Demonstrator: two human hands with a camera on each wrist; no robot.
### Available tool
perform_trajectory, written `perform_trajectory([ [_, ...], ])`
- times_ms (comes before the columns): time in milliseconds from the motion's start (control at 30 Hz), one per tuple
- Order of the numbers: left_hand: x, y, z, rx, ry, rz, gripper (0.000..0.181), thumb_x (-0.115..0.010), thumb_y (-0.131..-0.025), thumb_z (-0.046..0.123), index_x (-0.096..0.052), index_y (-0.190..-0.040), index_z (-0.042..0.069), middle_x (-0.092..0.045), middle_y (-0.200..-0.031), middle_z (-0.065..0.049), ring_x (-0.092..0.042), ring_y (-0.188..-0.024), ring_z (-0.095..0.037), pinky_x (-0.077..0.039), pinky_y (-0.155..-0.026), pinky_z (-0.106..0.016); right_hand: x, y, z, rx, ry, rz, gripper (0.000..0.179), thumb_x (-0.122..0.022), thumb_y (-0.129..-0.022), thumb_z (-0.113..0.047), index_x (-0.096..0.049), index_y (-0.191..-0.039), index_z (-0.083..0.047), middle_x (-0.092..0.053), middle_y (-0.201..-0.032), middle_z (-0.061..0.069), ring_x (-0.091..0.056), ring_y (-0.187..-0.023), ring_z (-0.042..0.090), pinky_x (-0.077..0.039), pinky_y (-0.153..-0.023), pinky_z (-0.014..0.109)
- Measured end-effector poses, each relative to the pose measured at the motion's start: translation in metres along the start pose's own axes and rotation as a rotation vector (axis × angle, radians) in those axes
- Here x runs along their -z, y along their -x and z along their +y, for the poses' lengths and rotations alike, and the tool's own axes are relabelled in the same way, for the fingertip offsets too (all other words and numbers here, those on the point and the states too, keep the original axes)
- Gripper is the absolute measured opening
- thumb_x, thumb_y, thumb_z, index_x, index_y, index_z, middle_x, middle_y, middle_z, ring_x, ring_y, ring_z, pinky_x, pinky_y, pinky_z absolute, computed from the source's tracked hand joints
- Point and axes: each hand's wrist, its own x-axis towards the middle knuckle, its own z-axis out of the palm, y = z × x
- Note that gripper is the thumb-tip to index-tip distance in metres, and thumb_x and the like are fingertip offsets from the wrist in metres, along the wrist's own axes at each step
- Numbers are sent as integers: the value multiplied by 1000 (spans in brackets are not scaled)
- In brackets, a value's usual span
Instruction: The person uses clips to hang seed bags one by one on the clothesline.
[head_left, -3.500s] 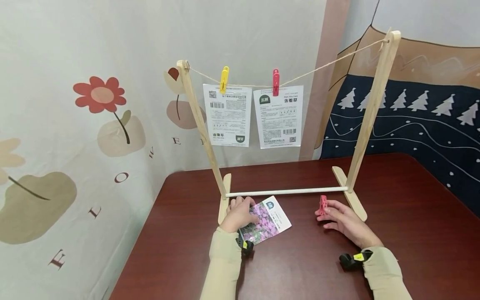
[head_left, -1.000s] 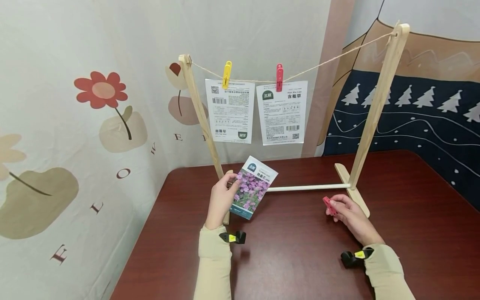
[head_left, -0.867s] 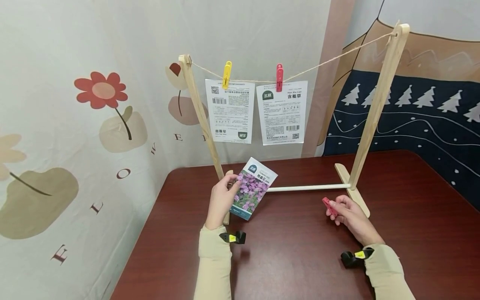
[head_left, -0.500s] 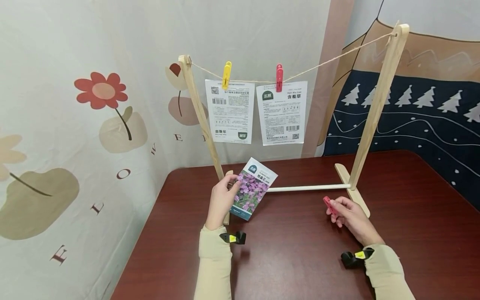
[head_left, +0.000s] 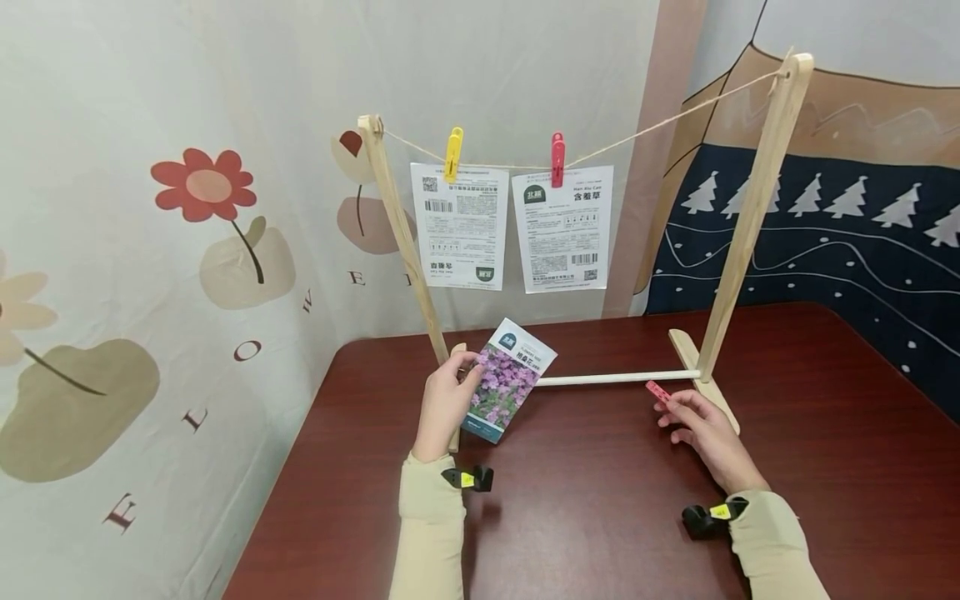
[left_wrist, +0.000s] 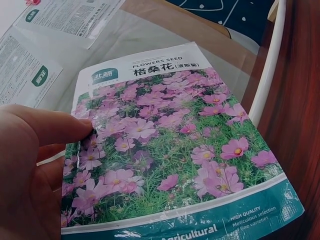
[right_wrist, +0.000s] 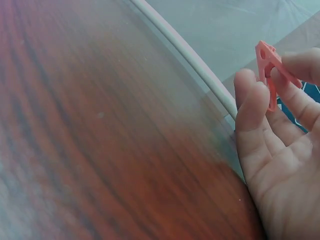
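Note:
My left hand [head_left: 444, 410] pinches a flower seed packet [head_left: 504, 382] by its left edge, thumb on the front. Pink blossoms cover the packet's face in the left wrist view, and it tilts above the table near the rack's left foot. On the right, my right hand [head_left: 707, 433] holds a red clothespin [head_left: 658, 392] between thumb and fingers, pointing up and left. Two white-backed seed packets hang from the string [head_left: 630, 137]: the left packet [head_left: 461, 229] under a yellow clothespin [head_left: 453, 155], the right packet [head_left: 564, 233] under another red clothespin [head_left: 557, 158].
The wooden rack has a left post [head_left: 405, 242], a right post [head_left: 753, 217] and a white crossbar [head_left: 615, 379] low down. It stands on a dark red table [head_left: 585, 500]. A printed curtain [head_left: 300, 100] hangs behind.
Since the oldest frame, my left hand has picked the seed packet up off the table and raised it. Lately it stays nearly still, while the clothespin has turned in my right fingers.

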Motion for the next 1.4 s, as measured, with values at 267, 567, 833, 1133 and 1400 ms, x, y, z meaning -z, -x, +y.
perform_trajectory([
  [267,-4,0,1,-26,-21,-19,19,-54,-86,17,-63,-103,18,-60,-86,3,-50,-70,-13,-41,-60,-30,1,1,1,15,2,12,27,-50,-92,-21,-49,-110,-2,-54,-103,14,-59,-85,12,-50,-62,25],
  [567,-12,-1,1,-38,8,-53,22,-52,-86,13,-64,-103,21,-62,-91,6,-52,-73,-10,-43,-65,-29,1,0,1,41,-9,6,26,-49,-92,-19,-49,-108,1,-56,-107,12,-60,-91,14,-51,-65,29],
  [833,-38,-2,-1,37,220,-124,17,-50,-90,11,-53,-106,9,-59,-108,-7,-54,-96,-19,-44,-80,-36,0,1,2,49,23,42,29,-54,-90,-20,-52,-105,4,-60,-98,9,-58,-89,17,-51,-64,28],
  [1133,-52,1,1,106,228,-228,19,-53,-87,8,-45,-105,9,-56,-111,-10,-50,-87,-20,-41,-72,-33,-1,-1,1,36,78,47,33,-54,-89,-23,-53,-108,3,-61,-98,9,-58,-88,18,-51,-64,28],
  [1400,-56,4,-6,115,318,-288,17,-54,-84,2,-45,-98,6,-57,-93,-8,-50,-79,-17,-42,-65,-28,-2,2,2,9,115,58,33,-56,-88,-27,-54,-107,1,-62,-93,8,-58,-87,19,-51,-65,29],
])
